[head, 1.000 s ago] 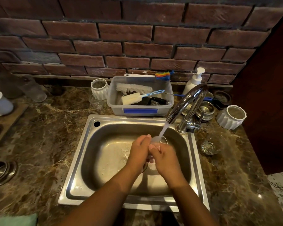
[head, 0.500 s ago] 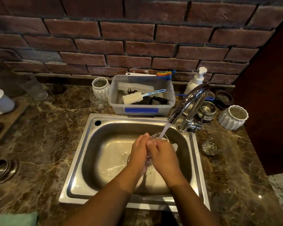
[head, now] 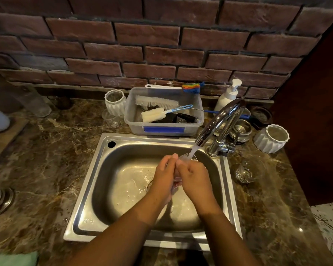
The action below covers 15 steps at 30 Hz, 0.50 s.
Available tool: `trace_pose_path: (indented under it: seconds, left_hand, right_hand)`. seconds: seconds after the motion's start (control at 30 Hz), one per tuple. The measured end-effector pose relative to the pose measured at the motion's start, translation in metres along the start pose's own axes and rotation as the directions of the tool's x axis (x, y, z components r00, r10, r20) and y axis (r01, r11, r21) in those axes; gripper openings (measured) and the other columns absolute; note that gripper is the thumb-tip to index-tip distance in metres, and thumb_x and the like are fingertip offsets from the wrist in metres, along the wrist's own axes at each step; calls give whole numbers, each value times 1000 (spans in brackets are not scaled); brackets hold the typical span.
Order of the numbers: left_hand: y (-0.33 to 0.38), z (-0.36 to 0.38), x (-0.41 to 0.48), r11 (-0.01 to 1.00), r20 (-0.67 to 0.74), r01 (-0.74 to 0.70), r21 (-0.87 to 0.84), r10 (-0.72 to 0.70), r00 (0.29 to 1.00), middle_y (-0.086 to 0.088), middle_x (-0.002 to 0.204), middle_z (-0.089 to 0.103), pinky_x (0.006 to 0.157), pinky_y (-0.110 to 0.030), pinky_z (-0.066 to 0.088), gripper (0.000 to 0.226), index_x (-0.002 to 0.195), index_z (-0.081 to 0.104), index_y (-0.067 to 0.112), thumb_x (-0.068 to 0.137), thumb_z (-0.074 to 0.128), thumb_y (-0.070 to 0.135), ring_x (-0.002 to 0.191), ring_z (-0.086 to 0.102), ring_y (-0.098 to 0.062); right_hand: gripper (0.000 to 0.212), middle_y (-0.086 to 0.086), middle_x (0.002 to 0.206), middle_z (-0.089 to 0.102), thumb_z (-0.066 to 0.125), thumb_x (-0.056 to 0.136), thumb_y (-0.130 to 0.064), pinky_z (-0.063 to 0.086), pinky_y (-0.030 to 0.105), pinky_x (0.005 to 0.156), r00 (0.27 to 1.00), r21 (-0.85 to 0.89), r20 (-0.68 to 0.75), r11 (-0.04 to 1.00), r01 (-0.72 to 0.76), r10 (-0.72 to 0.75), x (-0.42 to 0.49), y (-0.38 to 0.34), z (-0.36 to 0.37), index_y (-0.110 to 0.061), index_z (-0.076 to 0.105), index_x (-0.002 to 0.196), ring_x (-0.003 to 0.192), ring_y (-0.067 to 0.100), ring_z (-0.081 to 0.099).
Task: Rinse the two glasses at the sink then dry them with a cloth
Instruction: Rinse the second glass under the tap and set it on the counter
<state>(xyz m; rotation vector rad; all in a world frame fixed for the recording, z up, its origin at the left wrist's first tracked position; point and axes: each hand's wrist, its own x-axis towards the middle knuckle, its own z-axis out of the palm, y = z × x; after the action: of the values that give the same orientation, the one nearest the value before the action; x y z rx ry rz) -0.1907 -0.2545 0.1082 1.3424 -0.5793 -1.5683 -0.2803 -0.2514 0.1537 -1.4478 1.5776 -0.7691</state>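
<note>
**First glass under the tap**

I have the glass (head: 186, 158) between both palms just right of centre frame, over the right half of the sink (head: 123, 148). My left hand (head: 164, 175) and right hand (head: 194, 179) are wrapped round it with the fingers curled and the thumbs close together on top. Most of the glass is hidden. Only a bit of clear rim shows past my fingertips, and the water (head: 193, 150) from the tap (head: 219, 120) falls right onto it.

I take this for the rinse of one of the two glasses. The second glass (head: 244, 172) stands on the counter (head: 46, 160) just beside the sink's right edge. I cannot tell whether it has been rinsed.

As I judge it, the next move is to turn the glass so the stream reaches inside and out, then tip it empty. Wet glass is slick, so I need a firm hold that does not squeeze, with the rim kept off the steel spout. Drying comes later. The cloth (head: 13, 259) is a soft, pale green fold in the lower left corner, well apart from the sink.

The sink is brushed steel with rounded corners and water pooled on its floor. The tap is a curved chrome tube, bright with reflections. The counter is polished brown marble with pale veins. The second glass looks short and clear, with a thick, faceted base. Rough red brick runs across the top of the frame.
</note>
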Motion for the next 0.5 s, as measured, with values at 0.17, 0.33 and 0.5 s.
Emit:
trace_pose_path:
  seconds: [0.17, 0.33, 0.5]
  left_hand:
    - [26, -17, 11, 902, 114, 427, -61, -419, 901, -5, 88, 72, 57, -26, 54, 49, 123, 67, 11, 96, 60, 50, 61, 63, -11]
    - [34, -7, 4, 907, 33, 409, -99, -408, 912, -4, 72, 75, 63, -29, 53, 41, 107, 72, 12, 92, 65, 50, 67, 66, -15]
    - [0, 4, -4, 998, -58, -34, 53, 37, 998, -3, 89, 76, 66, -29, 54, 34, 106, 69, 16, 103, 49, 42, 88, 71, -21]
  right_hand:
    - [33, -8, 89, 73, 43, 97, -44, 54, 35, 76, 880, -387, 364, 810, 442, -306, 2, 13, -18, -28, 72, 97, 83, 7, 66]
    - [21, -9, 83, 72, 54, 98, -35, 51, 26, 68, 898, -338, 287, 842, 421, -334, 3, 10, -17, -24, 72, 94, 75, 6, 64]
    - [41, 2, 72, 70, 47, 103, -41, 59, 34, 70, 999, -37, -9, 998, -43, 43, 7, 2, 1, -16, 72, 82, 69, 11, 70]
